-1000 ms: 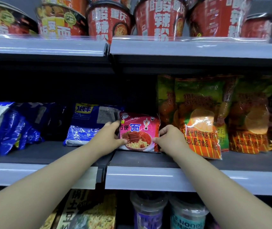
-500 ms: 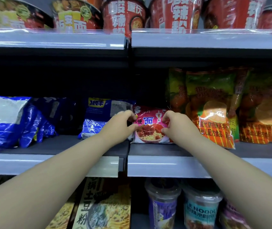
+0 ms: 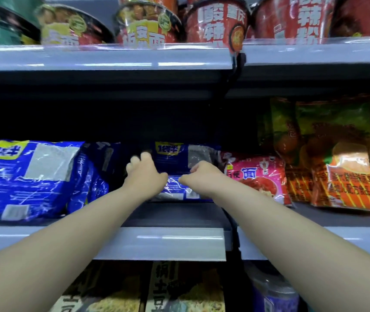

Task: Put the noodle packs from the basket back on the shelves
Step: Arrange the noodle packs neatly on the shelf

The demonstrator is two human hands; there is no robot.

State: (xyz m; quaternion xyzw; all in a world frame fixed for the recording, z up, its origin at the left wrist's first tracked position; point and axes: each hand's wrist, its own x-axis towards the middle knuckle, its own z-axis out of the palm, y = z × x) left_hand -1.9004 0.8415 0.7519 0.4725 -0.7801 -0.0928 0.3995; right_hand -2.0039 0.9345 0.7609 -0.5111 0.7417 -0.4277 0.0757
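On the middle shelf [image 3: 157, 244], a blue noodle pack [image 3: 172, 154] leans back between my two hands. My left hand [image 3: 144, 177] curls round its left edge, thumb on the front. The curled fingers and thumb of my right hand [image 3: 202, 176] grip the pack's front right part. Just to the right, a pink noodle pack [image 3: 260, 174] stands on the shelf with neither hand on it. The basket is out of view.
Larger blue packs [image 3: 28, 176] fill the shelf's left side and orange-green bags [image 3: 337, 165] its right. Red and yellow cup noodles [image 3: 215, 21] line the upper shelf [image 3: 112, 57]. Boxes [image 3: 179, 289] and a purple cup [image 3: 274, 293] sit on the shelf below.
Both hands have let go of the pink pack and moved left onto the blue pack beside it. The pink pack stays standing on the shelf. The view has shifted left.
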